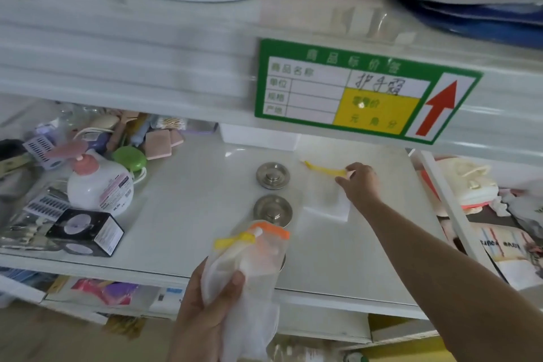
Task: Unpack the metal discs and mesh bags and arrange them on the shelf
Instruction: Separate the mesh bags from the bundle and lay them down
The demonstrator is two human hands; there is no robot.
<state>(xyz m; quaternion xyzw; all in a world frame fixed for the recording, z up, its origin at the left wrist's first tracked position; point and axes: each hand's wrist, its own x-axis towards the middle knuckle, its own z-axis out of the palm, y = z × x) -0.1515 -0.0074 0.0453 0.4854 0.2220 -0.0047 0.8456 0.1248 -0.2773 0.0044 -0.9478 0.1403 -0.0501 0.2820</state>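
Two round metal discs lie on the white shelf [188,203], one at the back [272,175] and one nearer me [272,211], partly behind a bundle. My left hand [205,311] grips that bundle of white mesh bags [249,273] with yellow and orange ties, in front of the shelf edge. A single white mesh bag [326,200] with a yellow tie lies flat on the shelf to the right of the discs. My right hand [360,182] rests on its top right corner, fingers pinching at the yellow tie.
A white pump bottle [100,185], a green round case [129,158], a black box [88,232] and several small packets crowd the shelf's left side. A green price label [361,91] hangs on the upper shelf's edge. A white upright post [440,197] borders the right.
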